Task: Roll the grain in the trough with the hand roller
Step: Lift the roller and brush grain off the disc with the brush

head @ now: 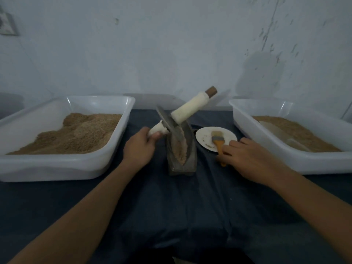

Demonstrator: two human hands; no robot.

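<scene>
A narrow dark trough (188, 147) stands in the middle of the table with pinkish crushed grain (180, 147) along its groove. The hand roller (187, 109), a dark metal disc on an axle with white-wrapped handles, sits tilted with its disc in the trough's far end. My left hand (139, 147) grips the roller's near left handle. The right handle points up and away with nothing holding it. My right hand (247, 159) rests on the orange handle of a brush (219, 142), fingers curled around it.
A white plate (204, 135) lies right of the trough under the brush's bristles. Two white plastic trays of brown grain flank the work area, one at the left (62, 162) and one at the right (297, 159). A dark cloth (181, 202) covers the table.
</scene>
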